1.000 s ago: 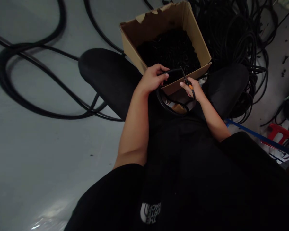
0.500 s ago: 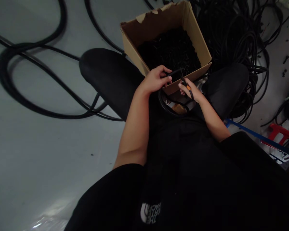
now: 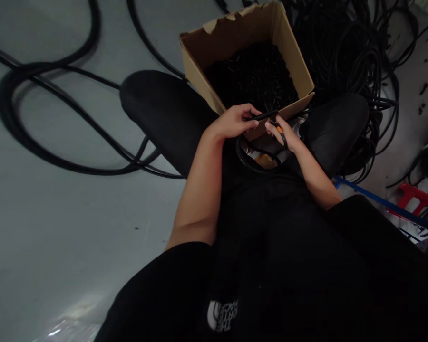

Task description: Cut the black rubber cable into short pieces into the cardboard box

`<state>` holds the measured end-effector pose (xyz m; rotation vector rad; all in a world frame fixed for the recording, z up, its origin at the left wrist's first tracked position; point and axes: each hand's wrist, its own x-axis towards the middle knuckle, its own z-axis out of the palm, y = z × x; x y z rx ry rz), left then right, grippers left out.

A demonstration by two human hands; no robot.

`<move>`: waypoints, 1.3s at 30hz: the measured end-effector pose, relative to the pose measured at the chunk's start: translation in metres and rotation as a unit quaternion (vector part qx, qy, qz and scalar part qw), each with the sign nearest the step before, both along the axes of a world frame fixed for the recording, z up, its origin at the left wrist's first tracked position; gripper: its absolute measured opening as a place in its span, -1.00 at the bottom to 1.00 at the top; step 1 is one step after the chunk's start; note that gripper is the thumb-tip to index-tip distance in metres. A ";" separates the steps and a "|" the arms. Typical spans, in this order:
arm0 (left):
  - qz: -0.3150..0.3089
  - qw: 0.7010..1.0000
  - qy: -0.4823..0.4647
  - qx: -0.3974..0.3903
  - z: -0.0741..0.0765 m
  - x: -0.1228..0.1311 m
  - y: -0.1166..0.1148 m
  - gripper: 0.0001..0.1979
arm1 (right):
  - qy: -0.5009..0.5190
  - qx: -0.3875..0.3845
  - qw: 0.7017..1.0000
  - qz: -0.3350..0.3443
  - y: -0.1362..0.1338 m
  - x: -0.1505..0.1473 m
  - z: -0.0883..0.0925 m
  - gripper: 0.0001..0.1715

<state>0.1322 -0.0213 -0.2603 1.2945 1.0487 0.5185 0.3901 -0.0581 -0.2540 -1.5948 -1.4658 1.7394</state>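
Observation:
I sit on the floor with an open cardboard box [image 3: 294, 59] between my knees; it holds a heap of short black cable pieces [image 3: 257, 76]. My left hand [image 3: 233, 122] pinches a black cable [image 3: 264, 116] whose end points right over the box's near edge. That cable loops down into my lap. My right hand [image 3: 281, 133] is closed on small cutters with orange-and-black handles [image 3: 280, 132], their jaws at the cable end. Both hands hover at the box's near wall.
A big tangle of black cables [image 3: 356, 57] lies behind and right of the box. Long cable loops [image 3: 57, 95] run over the grey floor at left. A blue bar [image 3: 378, 202] and a red object [image 3: 419, 199] lie at the right edge.
My left hand slid right along the cable, so a shorter, straighter end now sticks out. The cutters' jaws came down from upright to the cable end. The box stayed put.

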 end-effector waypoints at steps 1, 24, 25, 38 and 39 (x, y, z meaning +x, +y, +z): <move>0.000 1.000 0.003 -0.001 -0.001 0.000 0.000 -0.66 | -0.003 -0.002 1.000 -0.008 0.000 -0.001 0.001 -0.53; 0.029 0.995 0.084 -0.033 -0.017 -0.001 0.001 -0.65 | -0.095 0.033 0.994 0.033 -0.003 0.005 0.002 -0.11; 0.031 0.995 0.089 -0.034 -0.017 -0.001 0.001 -0.64 | -0.099 0.029 0.994 0.037 -0.003 0.006 0.001 -0.10; 0.038 0.997 0.057 -0.028 -0.015 0.002 -0.001 -0.59 | -0.004 -0.043 0.999 0.007 -0.007 -0.005 -0.004 -0.40; 0.033 0.998 0.052 -0.027 -0.014 0.002 -0.001 -0.59 | 0.002 -0.043 0.999 0.009 -0.006 -0.006 0.000 -0.39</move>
